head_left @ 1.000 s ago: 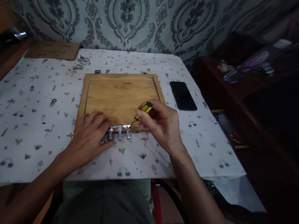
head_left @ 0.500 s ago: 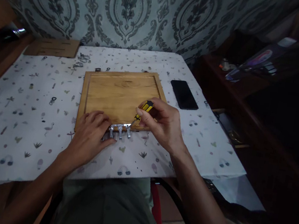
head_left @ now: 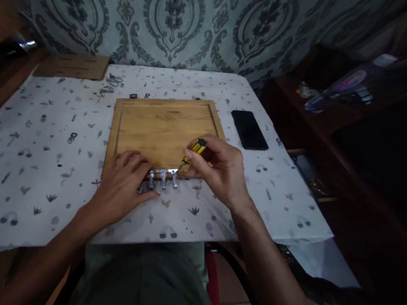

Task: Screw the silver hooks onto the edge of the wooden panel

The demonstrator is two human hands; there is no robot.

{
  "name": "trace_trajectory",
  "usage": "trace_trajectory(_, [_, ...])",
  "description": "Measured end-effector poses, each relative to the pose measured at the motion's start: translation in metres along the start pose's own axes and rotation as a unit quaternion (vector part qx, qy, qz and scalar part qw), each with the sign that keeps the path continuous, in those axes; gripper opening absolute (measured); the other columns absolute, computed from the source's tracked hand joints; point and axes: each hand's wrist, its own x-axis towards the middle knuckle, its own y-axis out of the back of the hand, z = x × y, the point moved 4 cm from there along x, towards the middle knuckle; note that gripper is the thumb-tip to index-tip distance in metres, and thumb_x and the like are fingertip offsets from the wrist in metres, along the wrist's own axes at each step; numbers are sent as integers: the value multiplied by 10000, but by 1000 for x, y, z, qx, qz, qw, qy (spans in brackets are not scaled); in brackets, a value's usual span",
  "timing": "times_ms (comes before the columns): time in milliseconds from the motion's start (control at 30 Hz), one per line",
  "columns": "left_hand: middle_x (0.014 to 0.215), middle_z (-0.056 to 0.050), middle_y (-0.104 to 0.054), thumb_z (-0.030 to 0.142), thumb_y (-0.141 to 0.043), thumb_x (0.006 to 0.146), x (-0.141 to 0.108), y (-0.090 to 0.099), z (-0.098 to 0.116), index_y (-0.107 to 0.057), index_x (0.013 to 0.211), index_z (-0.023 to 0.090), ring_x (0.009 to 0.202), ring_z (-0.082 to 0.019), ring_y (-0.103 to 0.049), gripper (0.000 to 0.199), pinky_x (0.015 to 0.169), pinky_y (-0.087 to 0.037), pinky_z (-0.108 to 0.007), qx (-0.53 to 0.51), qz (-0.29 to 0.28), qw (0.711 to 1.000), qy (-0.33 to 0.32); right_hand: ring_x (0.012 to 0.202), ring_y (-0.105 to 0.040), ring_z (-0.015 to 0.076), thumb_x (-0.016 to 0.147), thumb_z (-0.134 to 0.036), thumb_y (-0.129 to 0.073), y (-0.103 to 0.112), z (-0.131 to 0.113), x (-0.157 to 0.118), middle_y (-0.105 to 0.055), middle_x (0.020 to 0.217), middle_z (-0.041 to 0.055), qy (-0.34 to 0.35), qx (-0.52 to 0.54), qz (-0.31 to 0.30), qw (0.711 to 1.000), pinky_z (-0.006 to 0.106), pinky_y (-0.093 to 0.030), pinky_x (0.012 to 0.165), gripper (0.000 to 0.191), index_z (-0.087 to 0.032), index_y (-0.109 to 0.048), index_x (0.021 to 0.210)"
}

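Note:
A framed wooden board (head_left: 161, 125) lies flat on the table. Along its near edge sits a small metal hook rail (head_left: 163, 173) with several silver hooks pointing towards me. My left hand (head_left: 125, 179) rests over the board's near left corner, its index finger and thumb around the rail's left end, part of which they hide. In my right hand (head_left: 222, 168) is a yellow and black screwdriver (head_left: 198, 146), tilted, held between thumb and fingers. Its tip meets the right end of the rail; whether it sits in a screw is too small to tell.
A black phone (head_left: 249, 130) lies right of the board on the patterned tablecloth (head_left: 47, 184). Cardboard (head_left: 72, 65) and small metal pieces (head_left: 112, 84) are at the back left. A plastic bottle (head_left: 337, 86) lies on dark furniture at the right. The patterned wall covering (head_left: 175, 9) borders the table's far side.
The view has shifted very slightly. Both hands keep nearly the same places, and the screwdriver stays at the rail's right end with its handle turned a little.

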Motion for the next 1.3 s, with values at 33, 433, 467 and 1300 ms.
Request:
trace_trajectory(33, [1238, -148, -647, 513, -776, 830, 0, 3, 0, -634, 1206, 127, 1262, -387, -496, 558, 1039, -417, -571, -1, 9, 1000, -6, 618, -517, 124, 914, -501, -692, 0, 0, 0, -549, 700, -11, -1, -2, 1, 1000, 265, -400, 552, 349, -199, -605, 764])
trace_trajectory(433, [1275, -120, -620, 783, -407, 911, -28, 34, -35, -610, 1230, 207, 1241, -345, -527, 689, 1001, -465, -533, -35, 59, 998, -7, 613, -508, 122, 901, -490, -712, 0, 2, 0, -541, 683, -18, -6, 10, 9, 1000, 267, -398, 540, 330, -212, -605, 759])
trace_trajectory(467, [1272, -121, -618, 785, -394, 914, -30, 31, -36, -609, 1230, 211, 1241, -347, -525, 690, 999, -465, -539, -32, 58, 998, -4, 612, -506, 122, 900, -488, -715, 0, 2, 0, -542, 684, -18, -7, 10, 9, 1000, 267, -397, 540, 328, -212, -606, 761])
trace_trajectory(1300, [1256, -136, -618, 435, -763, 857, -20, 8, -22, -628, 1172, 156, 1280, -394, -456, 442, 1018, -422, -602, -11, 7, 1000, 16, 604, -523, 117, 888, -471, -735, 0, 3, -2, -572, 679, -21, -9, 24, 17, 1000, 265, -408, 540, 311, -208, -616, 773])
